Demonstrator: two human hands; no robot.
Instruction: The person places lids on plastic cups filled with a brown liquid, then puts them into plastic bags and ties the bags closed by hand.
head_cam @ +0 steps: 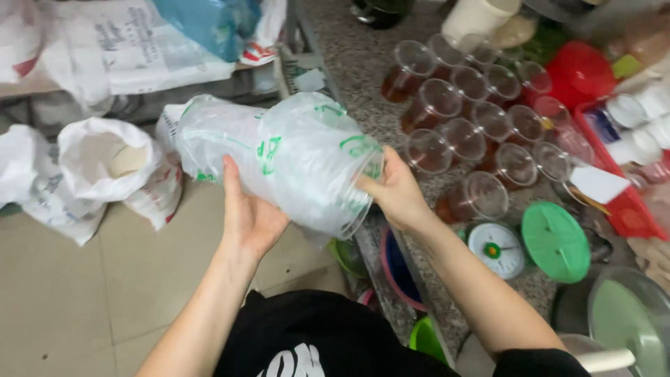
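Bagged cup stack over tiled floor, beside granite counter.

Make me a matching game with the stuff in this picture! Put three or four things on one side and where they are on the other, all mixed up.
Things:
1. Stack of clear plastic cups in a plastic sleeve
2. Cups with brown drink
3. Green round lid
4. Open white sack

Places:
A. On the tiled floor
B. Flat on the counter, beside the small white scale
C. Between the left hand and the right hand
D. Standing in rows on the stone counter

Pairs: 1-C, 2-D, 3-B, 4-A
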